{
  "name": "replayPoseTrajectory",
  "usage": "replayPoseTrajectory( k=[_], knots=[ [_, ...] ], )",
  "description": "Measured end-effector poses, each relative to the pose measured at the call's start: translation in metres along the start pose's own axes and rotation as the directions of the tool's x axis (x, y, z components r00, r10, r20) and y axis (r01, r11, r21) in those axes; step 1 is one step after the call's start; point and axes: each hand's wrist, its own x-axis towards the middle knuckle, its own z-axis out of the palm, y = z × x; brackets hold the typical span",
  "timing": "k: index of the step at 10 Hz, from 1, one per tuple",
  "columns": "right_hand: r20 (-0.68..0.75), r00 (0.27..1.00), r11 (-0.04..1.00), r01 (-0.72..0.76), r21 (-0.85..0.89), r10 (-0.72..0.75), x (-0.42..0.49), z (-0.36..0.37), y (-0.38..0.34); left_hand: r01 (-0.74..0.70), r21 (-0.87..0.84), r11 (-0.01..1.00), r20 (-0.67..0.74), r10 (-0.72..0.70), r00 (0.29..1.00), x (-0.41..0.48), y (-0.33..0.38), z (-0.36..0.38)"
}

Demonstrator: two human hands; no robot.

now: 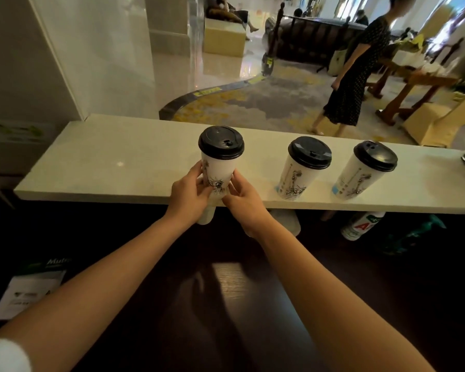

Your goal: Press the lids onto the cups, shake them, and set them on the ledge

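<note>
A white paper cup (218, 167) with a black lid (221, 142) and a dark line drawing stands upright near the front edge of the pale stone ledge (105, 162). My left hand (189, 193) grips its lower left side and my right hand (242, 194) grips its lower right side. Whether its base rests on the ledge is hidden by my fingers. Two more lidded cups, the middle one (298, 175) and the right one (360, 175), stand on the ledge to the right, apart from my hands.
Below the ledge lies a dark wooden counter (239, 304) with a leaflet (30, 288) at the left and a white bottle (360, 225) and other pale containers tucked under the ledge. Beyond the ledge a person in a dark dress (355, 76) walks across the lobby floor.
</note>
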Motion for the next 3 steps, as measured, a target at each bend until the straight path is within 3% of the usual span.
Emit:
replayPoseTrajectory(
  k=[3],
  knots=[
    [0.028,0.993,0.976,-0.109,-0.189,0.116,-0.021,-0.008,-0.01,0.181,0.124,0.976,0.055,-0.189,0.98,-0.014,0.001,-0.001]
  ],
)
